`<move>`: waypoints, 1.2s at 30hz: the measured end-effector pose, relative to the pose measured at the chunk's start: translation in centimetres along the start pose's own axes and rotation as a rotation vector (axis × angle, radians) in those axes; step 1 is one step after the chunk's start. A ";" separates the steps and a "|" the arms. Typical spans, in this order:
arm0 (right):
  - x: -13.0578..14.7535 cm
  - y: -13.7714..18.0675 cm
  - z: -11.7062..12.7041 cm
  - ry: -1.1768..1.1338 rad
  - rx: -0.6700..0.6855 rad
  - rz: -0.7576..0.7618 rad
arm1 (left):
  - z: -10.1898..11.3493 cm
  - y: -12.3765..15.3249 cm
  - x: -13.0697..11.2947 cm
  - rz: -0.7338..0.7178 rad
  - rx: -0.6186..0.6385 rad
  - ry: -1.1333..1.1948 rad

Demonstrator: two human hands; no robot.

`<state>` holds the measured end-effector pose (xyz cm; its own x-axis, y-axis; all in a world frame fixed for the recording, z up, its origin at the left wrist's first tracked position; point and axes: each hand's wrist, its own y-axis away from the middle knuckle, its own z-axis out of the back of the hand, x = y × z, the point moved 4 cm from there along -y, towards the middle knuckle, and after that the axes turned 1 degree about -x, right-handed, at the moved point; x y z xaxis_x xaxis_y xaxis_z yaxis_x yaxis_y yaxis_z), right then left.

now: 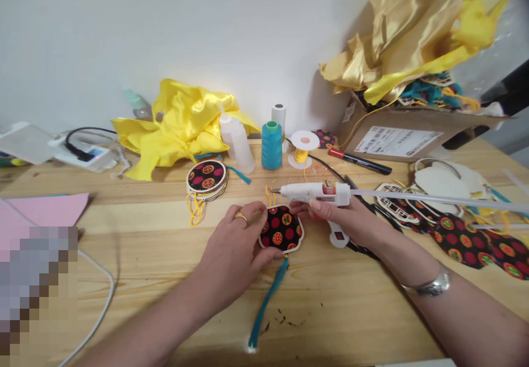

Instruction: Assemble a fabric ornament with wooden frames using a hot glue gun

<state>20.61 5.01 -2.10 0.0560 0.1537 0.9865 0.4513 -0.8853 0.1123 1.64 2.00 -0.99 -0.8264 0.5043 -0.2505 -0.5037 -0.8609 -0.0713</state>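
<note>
A fabric-covered ornament, black with red and green flower dots and a pale rim, lies on the wooden table. Its yellow loop is at the top, and a teal tassel trails below. My left hand, with a ring, grips the ornament's left edge between fingers and thumb. A white hot glue gun is in my right hand, its nozzle pointing left just above the ornament's top. A long clear glue stick sticks out of its back. My right fingertips are near the ornament's upper right edge.
Behind stand a teal thread cone, a white squeeze bottle and a yellow cord spool. Finished round ornaments are stacked left. A cardboard box with gold fabric, a marker and patterned fabric pieces are at right.
</note>
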 end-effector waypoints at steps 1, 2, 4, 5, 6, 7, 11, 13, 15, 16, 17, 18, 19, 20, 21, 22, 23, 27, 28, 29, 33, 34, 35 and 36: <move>0.0 0.0 0.0 0.007 -0.003 -0.002 | 0.0 0.0 0.0 -0.001 0.001 0.001; 0.0 0.0 0.1 0.013 -0.005 -0.002 | 0.0 0.0 0.0 -0.002 0.001 0.001; -0.1 -0.1 0.1 0.017 -0.004 0.000 | 0.1 0.1 0.0 -0.006 0.000 0.003; 0.0 -0.1 0.1 0.016 -0.002 0.002 | 0.1 0.1 0.0 -0.008 -0.002 0.004; 0.0 0.0 0.1 0.015 -0.001 0.004 | 0.1 0.1 0.0 -0.009 -0.003 0.005; 0.0 0.0 0.1 0.015 0.000 0.005 | 0.1 0.1 0.0 -0.010 -0.003 0.007; 0.1 0.0 0.1 0.005 0.003 0.007 | 0.1 0.0 0.1 -0.007 -0.008 0.010; 0.1 0.0 0.0 -0.004 0.003 0.009 | 0.1 0.1 0.1 -0.004 -0.018 0.020; 0.1 0.0 0.0 -0.006 -0.001 0.009 | 0.1 0.1 0.1 0.000 -0.020 0.031; 0.1 0.0 0.0 -0.006 -0.003 0.008 | 0.1 0.1 0.1 0.001 -0.016 0.035; 0.1 -0.1 0.0 -0.005 -0.006 0.006 | 0.1 0.1 0.1 0.003 -0.009 0.036; 0.1 -0.1 0.0 -0.003 -0.009 0.002 | 0.1 0.1 0.1 0.005 -0.001 0.035; 0.1 -0.1 0.0 0.000 -0.011 -0.001 | 0.1 0.1 0.1 0.006 0.006 0.032; 0.1 -0.1 0.0 0.003 -0.015 -0.005 | 0.1 0.1 0.0 0.007 0.009 0.029; 0.0 0.0 0.1 0.005 -0.020 -0.010 | 0.1 0.1 0.0 0.007 0.010 0.025; -0.1 0.0 0.1 0.006 -0.023 -0.018 | 0.1 0.0 0.0 0.006 0.010 0.022; -0.1 0.0 0.1 0.007 -0.026 -0.026 | 0.2 0.0 0.0 0.004 0.006 0.019; -0.6 0.1 0.3 0.030 -0.037 -0.051 | 0.4 0.0 -0.2 -0.012 -0.006 0.020; -0.7 0.1 0.4 0.036 -0.038 -0.053 | 0.4 0.0 -0.2 -0.012 -0.009 0.025; -0.8 0.2 0.4 0.041 -0.040 -0.057 | 0.4 0.0 -0.2 -0.009 -0.011 0.032; -0.6 0.3 0.3 0.022 -0.040 -0.049 | 0.5 0.0 -0.2 0.015 -0.011 0.081; -0.4 0.3 0.3 0.012 -0.042 -0.036 | 0.5 0.1 -0.2 0.023 -0.011 0.094; -0.2 0.3 0.3 0.000 -0.049 -0.019 | 0.5 0.1 -0.1 0.031 -0.011 0.106; 0.0 0.3 0.3 -0.016 -0.063 -0.003 | 0.5 0.1 0.0 0.039 -0.013 0.118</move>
<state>21.05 4.90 -2.13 0.0689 0.1626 0.9843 0.3949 -0.9105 0.1228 1.47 1.91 -0.53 -0.8096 0.4595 -0.3652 -0.4679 -0.8809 -0.0712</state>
